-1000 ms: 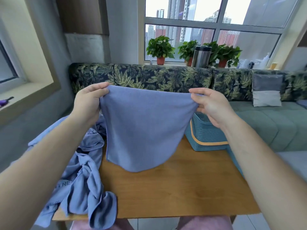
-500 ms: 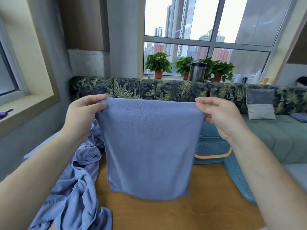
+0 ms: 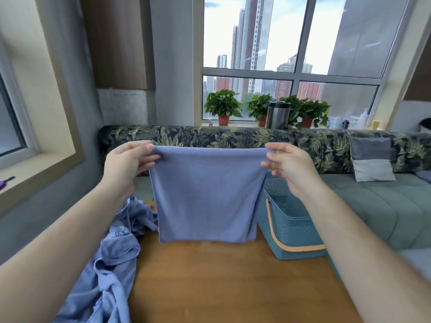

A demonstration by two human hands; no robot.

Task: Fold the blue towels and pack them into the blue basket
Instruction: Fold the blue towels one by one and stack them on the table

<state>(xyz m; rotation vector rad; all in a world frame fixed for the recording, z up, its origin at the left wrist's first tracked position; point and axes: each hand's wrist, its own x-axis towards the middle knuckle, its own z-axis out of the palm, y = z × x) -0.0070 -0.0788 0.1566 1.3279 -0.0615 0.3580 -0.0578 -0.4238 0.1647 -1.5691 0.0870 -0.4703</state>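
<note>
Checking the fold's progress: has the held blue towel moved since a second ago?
Yes. The towel has lifted up and away: its hem covered the middle of the wooden table before, now it hangs at the far edge.

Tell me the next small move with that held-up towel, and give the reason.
Probably bring the left hand across to the right hand, halving the blue towel. Both hands pinch its top corners and it hangs flat over the table, and it looks too wide for the opening of the blue basket beside it.
</note>
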